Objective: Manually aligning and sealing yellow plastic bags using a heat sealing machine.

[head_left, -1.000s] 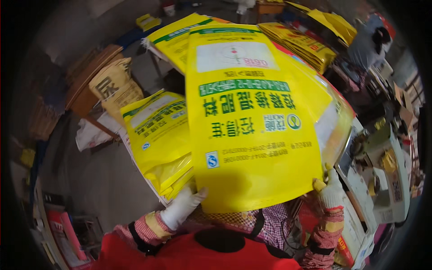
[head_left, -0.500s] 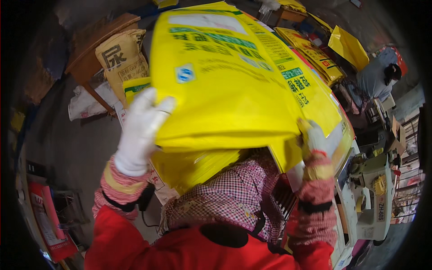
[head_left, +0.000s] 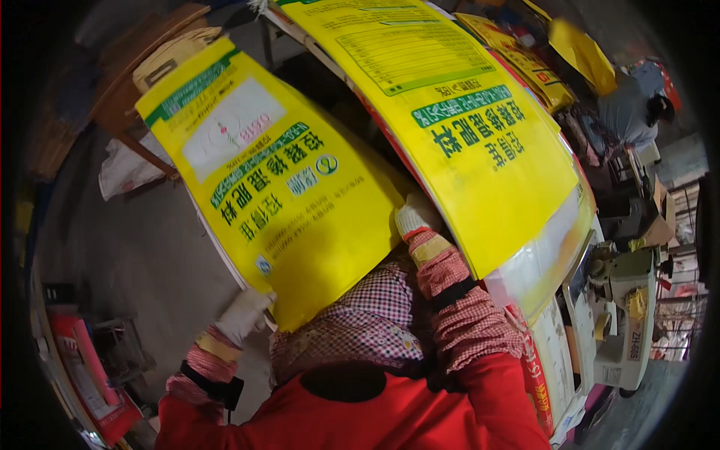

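Note:
A flat yellow printed bag (head_left: 300, 225) with a green band and a white panel lies slanted over a pile at my lap. My left hand (head_left: 246, 309), in a white glove, is closed at the bag's near left corner, its fingertips partly hidden by the edge. At the near right corner my right hand (head_left: 417, 216), also gloved, is closed against the bag's edge, in the gap beside a second pile. On that pile to the right lies another yellow printed bag (head_left: 465, 150), which neither hand holds.
At right stands a pale sewing-type machine (head_left: 624, 322). Beyond are more yellow bags (head_left: 517, 60) and a person (head_left: 634, 112) bending. A wooden table (head_left: 142, 67) stands far left, with a white sack (head_left: 135, 169) by its leg. A red box (head_left: 94, 382) sits low at left.
The raised yellow bag has come down to the left and now lies flat on the pile. Both hands have lowered, the right also moving left. The right-hand pile is now uncovered.

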`<action>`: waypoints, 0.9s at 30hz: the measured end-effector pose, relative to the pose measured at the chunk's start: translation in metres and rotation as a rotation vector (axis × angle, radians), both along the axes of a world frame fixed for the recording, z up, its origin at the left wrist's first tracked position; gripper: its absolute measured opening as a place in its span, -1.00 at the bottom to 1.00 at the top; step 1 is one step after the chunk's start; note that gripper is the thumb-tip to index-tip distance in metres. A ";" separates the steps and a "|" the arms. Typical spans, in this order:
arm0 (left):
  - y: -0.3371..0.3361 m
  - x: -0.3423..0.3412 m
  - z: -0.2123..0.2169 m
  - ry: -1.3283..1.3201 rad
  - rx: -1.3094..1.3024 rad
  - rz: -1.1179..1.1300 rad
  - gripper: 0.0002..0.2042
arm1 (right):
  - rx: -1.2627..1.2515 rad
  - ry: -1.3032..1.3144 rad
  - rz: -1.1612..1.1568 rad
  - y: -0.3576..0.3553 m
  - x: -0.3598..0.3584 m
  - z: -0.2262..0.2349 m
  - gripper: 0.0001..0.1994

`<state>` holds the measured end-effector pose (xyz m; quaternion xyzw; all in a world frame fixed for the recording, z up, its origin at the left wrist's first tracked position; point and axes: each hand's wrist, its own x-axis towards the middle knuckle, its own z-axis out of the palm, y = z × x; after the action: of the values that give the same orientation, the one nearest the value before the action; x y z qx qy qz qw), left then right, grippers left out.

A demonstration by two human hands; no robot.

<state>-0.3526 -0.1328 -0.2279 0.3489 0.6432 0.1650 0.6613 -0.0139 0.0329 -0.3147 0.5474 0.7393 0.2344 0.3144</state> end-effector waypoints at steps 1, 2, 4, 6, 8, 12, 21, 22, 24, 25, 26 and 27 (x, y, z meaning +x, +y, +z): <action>0.007 0.015 -0.009 0.002 -0.069 -0.122 -0.72 | 0.463 0.315 -0.180 0.009 0.046 -0.054 -0.67; 0.004 0.012 -0.015 0.018 -0.082 -0.117 -0.72 | 0.449 0.331 -0.182 0.007 0.038 -0.059 -0.67; 0.003 0.017 -0.019 0.141 0.012 -0.204 -0.70 | 0.383 0.394 -0.187 -0.006 0.044 -0.055 -0.67; 0.012 0.030 -0.013 0.111 0.027 -0.169 -0.69 | 0.324 0.462 -0.191 -0.003 0.052 -0.047 -0.67; 0.016 0.034 -0.013 0.084 0.050 -0.136 -0.67 | 0.272 0.534 -0.195 -0.010 0.048 -0.041 -0.67; 0.019 0.037 -0.022 0.404 0.020 -0.372 -0.66 | 0.210 0.668 -0.238 -0.014 0.037 -0.020 -0.68; 0.027 0.057 0.010 1.096 1.100 -0.649 -0.50 | 0.190 0.955 -0.509 -0.065 0.029 0.023 -0.68; 0.032 0.055 0.003 0.997 1.032 -0.929 -0.47 | 0.195 1.000 -0.523 -0.069 0.029 0.029 -0.68; 0.036 0.047 -0.020 1.032 1.097 -1.078 -0.51 | 0.205 1.092 -0.540 -0.076 0.027 0.043 -0.68; 0.044 0.052 -0.018 0.942 0.964 -1.092 -0.53 | 0.214 1.134 -0.551 -0.078 0.030 0.049 -0.68; 0.051 0.057 -0.016 0.855 0.827 -1.104 -0.55 | 0.222 1.177 -0.562 -0.079 0.034 0.055 -0.68; 0.061 0.065 -0.004 0.814 0.868 -1.100 -0.60 | 0.226 1.219 -0.572 -0.084 0.036 0.061 -0.68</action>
<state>-0.2875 -0.0721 -0.2322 0.8735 0.4483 -0.0888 0.1675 0.0219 -0.0510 -0.2541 0.7850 0.5815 -0.1324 -0.1676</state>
